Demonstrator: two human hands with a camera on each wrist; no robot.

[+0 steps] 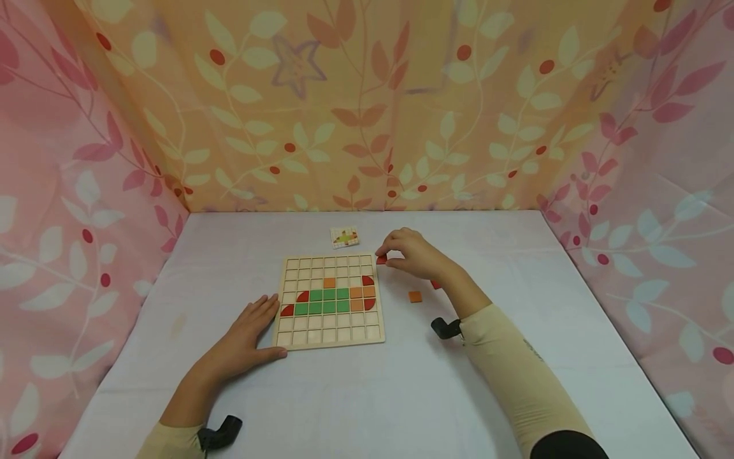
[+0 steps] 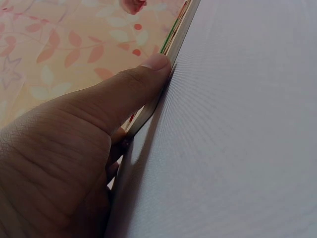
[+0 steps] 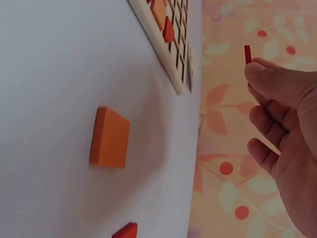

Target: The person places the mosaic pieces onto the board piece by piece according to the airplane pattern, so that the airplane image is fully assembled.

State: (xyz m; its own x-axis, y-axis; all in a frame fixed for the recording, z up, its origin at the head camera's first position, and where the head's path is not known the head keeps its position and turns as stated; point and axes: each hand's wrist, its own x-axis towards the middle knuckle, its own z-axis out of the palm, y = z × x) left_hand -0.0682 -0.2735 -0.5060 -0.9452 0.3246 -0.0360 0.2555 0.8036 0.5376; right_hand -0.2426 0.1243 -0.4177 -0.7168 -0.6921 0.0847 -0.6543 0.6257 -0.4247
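Note:
A square wooden grid board (image 1: 329, 335) lies on the white table. Green tiles (image 1: 329, 301), orange tiles (image 1: 357, 298) and red quarter-round tiles (image 1: 287, 310) sit in its cells. My left hand (image 1: 243, 341) rests at the board's near left corner, fingers along the left edge and thumb against the front edge. Off the board's far right corner, my right hand (image 1: 413, 254) pinches a small red tile (image 3: 247, 54) between thumb and fingertips. The right wrist view shows that tile edge-on, raised above the table, with the other fingers loosely bent.
A loose orange tile (image 1: 415, 296) lies right of the board. Close by, another red tile (image 1: 435, 284) is partly hidden by my right wrist. Behind the board lies a small picture card (image 1: 345, 237). Patterned curtains (image 1: 367, 127) enclose the table's back and sides.

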